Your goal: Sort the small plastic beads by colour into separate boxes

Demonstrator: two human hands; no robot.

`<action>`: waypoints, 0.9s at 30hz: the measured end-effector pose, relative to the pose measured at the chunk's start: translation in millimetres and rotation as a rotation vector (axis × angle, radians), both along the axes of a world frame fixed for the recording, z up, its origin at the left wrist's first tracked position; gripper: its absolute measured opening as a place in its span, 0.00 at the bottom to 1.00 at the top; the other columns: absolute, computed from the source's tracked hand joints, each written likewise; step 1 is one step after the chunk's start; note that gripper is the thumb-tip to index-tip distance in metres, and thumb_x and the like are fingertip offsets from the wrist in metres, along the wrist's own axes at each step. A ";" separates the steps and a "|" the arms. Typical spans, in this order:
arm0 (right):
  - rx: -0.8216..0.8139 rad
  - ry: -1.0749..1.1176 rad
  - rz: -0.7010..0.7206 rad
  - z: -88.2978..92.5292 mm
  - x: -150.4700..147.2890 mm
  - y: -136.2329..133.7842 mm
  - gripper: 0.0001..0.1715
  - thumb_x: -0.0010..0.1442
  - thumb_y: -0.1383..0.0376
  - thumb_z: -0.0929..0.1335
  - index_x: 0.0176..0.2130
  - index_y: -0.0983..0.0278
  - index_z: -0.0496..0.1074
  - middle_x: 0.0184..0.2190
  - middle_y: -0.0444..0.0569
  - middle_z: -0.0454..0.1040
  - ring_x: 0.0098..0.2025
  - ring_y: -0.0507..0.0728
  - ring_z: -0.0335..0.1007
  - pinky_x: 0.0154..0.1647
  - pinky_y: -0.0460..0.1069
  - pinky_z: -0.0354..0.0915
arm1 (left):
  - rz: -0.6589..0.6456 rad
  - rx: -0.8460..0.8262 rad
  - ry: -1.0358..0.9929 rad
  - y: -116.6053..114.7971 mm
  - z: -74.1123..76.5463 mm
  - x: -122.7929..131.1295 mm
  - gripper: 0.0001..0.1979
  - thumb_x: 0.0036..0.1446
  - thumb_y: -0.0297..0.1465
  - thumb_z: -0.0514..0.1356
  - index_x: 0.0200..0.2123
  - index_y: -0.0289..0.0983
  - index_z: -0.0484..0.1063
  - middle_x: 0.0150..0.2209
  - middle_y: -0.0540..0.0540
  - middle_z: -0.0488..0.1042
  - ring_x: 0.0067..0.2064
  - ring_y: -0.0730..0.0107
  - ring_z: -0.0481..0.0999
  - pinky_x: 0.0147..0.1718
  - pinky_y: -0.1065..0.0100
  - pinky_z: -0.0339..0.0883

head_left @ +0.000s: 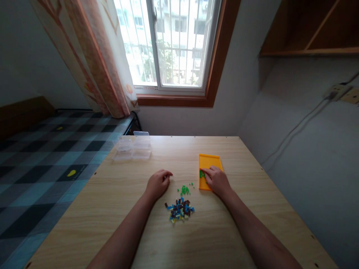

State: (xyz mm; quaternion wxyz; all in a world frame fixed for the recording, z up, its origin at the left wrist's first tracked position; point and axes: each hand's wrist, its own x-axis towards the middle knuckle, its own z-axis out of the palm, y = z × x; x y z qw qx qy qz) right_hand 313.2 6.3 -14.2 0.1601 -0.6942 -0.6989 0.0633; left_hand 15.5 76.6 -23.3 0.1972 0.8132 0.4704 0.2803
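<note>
My left hand (pixel 159 183) rests on the table with its fingers curled in and the index fingertip pointing right; I see nothing in it. Just right of it lies a small loose group of green building bricks (pixel 184 190). My right hand (pixel 218 181) is over a shallow orange tray (pixel 210 160), its index finger stretched to the tray's left side. A few green bricks (pixel 201 174) lie in the tray at that fingertip, partly hidden by the hand. Nearer to me is a mixed pile of tiny bricks (pixel 181 209) in blue, dark brown, cream and yellow.
A clear plastic compartment box (pixel 141 154) with raised lids stands at the table's far left. Pale wooden table (pixel 174 246) lies under everything. A bed with a checked cover (pixel 56 164) is at left, a window (pixel 179 45) ahead, and a wall with a cable at right.
</note>
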 end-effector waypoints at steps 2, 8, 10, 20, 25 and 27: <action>0.018 0.005 -0.014 0.4 1.9 -1.2 0.19 0.69 0.66 0.64 0.53 0.59 0.79 0.43 0.51 0.77 0.49 0.57 0.70 0.53 0.47 0.62 | 0.006 0.000 -0.005 0.4 -0.6 -0.4 0.13 0.59 0.29 0.55 0.37 0.40 0.80 0.37 0.46 0.81 0.41 0.62 0.79 0.42 0.64 0.69; 0.053 -0.004 -0.068 2.2 9.8 -5.5 0.18 0.65 0.69 0.64 0.47 0.62 0.82 0.42 0.52 0.77 0.47 0.57 0.70 0.53 0.48 0.62 | 0.023 -0.002 -0.017 3.2 -3.2 -1.4 0.13 0.59 0.29 0.54 0.37 0.40 0.80 0.37 0.46 0.82 0.41 0.62 0.79 0.43 0.64 0.70; 0.040 -0.002 -0.074 1.7 10.7 -5.5 0.18 0.65 0.69 0.64 0.46 0.61 0.82 0.41 0.52 0.77 0.47 0.57 0.70 0.53 0.48 0.62 | 0.024 -0.003 -0.016 3.9 -3.3 -1.4 0.13 0.59 0.29 0.54 0.37 0.40 0.80 0.38 0.46 0.82 0.41 0.62 0.79 0.43 0.64 0.70; -0.010 -0.027 -0.070 4.1 8.0 -3.8 0.22 0.66 0.68 0.65 0.55 0.57 0.79 0.42 0.51 0.76 0.48 0.57 0.70 0.50 0.48 0.62 | 0.017 0.003 -0.001 4.7 -4.6 -1.5 0.13 0.58 0.30 0.54 0.37 0.39 0.80 0.38 0.45 0.82 0.41 0.61 0.79 0.43 0.63 0.70; -0.030 -0.036 -0.099 3.5 14.5 -6.6 0.19 0.66 0.67 0.64 0.51 0.60 0.81 0.43 0.51 0.77 0.48 0.57 0.70 0.50 0.47 0.62 | 0.017 0.007 0.001 4.6 -4.8 -2.1 0.14 0.57 0.30 0.54 0.37 0.40 0.80 0.38 0.45 0.82 0.41 0.61 0.79 0.43 0.63 0.71; -0.041 -0.040 -0.093 2.2 14.7 -6.4 0.19 0.66 0.67 0.64 0.50 0.60 0.81 0.43 0.51 0.77 0.48 0.57 0.70 0.50 0.47 0.62 | 0.020 0.008 0.002 4.4 -4.7 -2.1 0.13 0.57 0.30 0.54 0.37 0.40 0.80 0.38 0.46 0.82 0.41 0.61 0.79 0.44 0.63 0.71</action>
